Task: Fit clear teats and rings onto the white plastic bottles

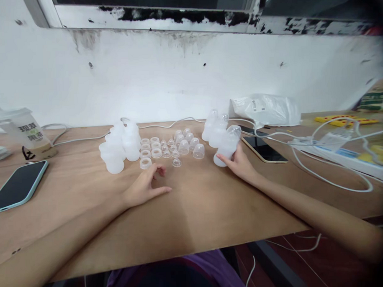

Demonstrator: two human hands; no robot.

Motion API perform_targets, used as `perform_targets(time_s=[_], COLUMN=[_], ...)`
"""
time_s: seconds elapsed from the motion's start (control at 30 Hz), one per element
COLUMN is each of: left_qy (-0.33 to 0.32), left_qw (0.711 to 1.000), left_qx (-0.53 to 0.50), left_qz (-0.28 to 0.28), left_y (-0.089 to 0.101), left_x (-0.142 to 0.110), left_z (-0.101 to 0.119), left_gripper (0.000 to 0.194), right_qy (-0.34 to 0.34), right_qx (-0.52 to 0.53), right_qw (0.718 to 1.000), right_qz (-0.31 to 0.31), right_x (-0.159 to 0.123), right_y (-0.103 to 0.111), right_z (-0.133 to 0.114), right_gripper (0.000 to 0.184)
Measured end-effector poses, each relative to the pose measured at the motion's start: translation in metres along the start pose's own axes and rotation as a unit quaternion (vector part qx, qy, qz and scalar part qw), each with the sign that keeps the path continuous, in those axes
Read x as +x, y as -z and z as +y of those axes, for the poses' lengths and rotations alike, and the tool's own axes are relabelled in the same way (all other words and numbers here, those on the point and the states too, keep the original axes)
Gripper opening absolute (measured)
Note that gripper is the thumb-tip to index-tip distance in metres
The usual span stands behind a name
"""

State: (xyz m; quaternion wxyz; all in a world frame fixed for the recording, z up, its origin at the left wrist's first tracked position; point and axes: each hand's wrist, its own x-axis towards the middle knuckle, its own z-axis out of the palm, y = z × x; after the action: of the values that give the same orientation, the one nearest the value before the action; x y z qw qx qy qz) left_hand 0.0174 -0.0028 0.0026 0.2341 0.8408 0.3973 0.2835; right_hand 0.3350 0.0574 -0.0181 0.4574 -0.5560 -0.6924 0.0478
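- Head view: a frosted white bottle point(225, 150) is grasped in the right hand point(235, 161), tilted just above or against the table point(209, 210); which cannot be told.
- Nothing is seen held by the left hand point(149, 184); its fingers are loosely curled, thumb spread, near the pale rings point(146, 166).
- Some work seems done: dome-topped bottles point(213, 129) are grouped behind the grasped one.
- More seems left: bottles without visible domes point(114, 158) are clustered at left, while rings, small clear teats point(176, 162) and loose domes point(198, 151) are arranged between.
- The grasped bottle is topped by a clear dome point(234, 133); its seating cannot be judged.
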Motion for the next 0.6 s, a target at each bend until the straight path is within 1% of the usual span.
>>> perform_targets(time_s=[0.1, 0.23, 0.6], left_qy=[0.005, 0.011, 0.003], left_qw=[1.0, 1.0, 1.0], left_qx=[0.015, 0.02, 0.014], left_qz=[-0.003, -0.009, -0.008], left_y=[0.001, 0.0, -0.001], left_x=[0.0, 0.0, 0.0], left_z=[0.001, 0.0, 0.0], left_gripper=[0.039, 0.041, 0.04], right_qy=[-0.041, -0.083, -0.112], right_qx=[-0.037, -0.066, -0.048], right_qw=[0.998, 0.994, 0.993], right_qz=[0.005, 0.013, 0.003], right_x=[0.015, 0.022, 0.027], right_y=[-0.006, -0.01, -0.01], right_z=[0.007, 0.012, 0.027], right_gripper=[0.059, 0.061, 0.07])
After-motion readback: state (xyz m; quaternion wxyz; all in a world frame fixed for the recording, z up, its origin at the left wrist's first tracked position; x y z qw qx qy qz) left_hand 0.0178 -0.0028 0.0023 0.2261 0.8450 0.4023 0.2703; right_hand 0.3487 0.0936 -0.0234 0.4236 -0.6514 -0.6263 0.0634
